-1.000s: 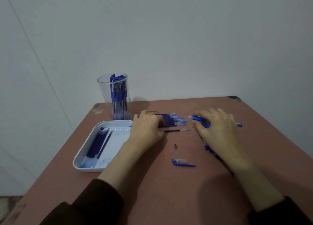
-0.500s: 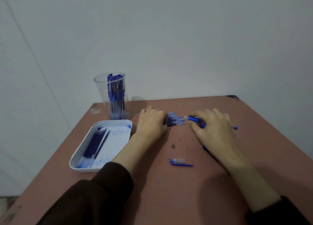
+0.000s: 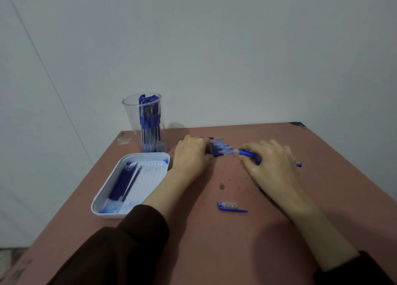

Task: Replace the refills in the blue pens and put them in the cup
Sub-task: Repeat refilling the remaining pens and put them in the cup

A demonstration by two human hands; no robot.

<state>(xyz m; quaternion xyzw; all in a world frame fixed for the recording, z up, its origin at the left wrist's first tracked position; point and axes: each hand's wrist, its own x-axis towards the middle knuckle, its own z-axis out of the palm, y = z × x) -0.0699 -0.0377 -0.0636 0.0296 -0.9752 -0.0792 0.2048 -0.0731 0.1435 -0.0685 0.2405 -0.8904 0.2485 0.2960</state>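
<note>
A clear cup (image 3: pixel 129 121) at the table's back left holds several blue pens (image 3: pixel 150 121) standing upright. A row of blue refills (image 3: pixel 222 150) lies on the table between my hands. My left hand (image 3: pixel 191 157) lies palm down on their left ends with its fingers curled over them; whatever is under the fingers is hidden. My right hand (image 3: pixel 271 165) grips a blue pen (image 3: pixel 247 153), whose clear tip points left toward the refills. A blue pen cap (image 3: pixel 229 206) lies nearer to me, and a small dark pen tip piece (image 3: pixel 221 186) rests just beyond it.
A white tray (image 3: pixel 156 178) to the left of my left hand holds several dark blue refills (image 3: pixel 123 184) along its left side. More blue pen parts peek out under my right wrist (image 3: pixel 261 190). The wall stands right behind the table.
My left hand has slid left and away over the refills, uncovering more of their right ends. The single refill lying in front of the row is gone from sight. My right hand stayed put.
</note>
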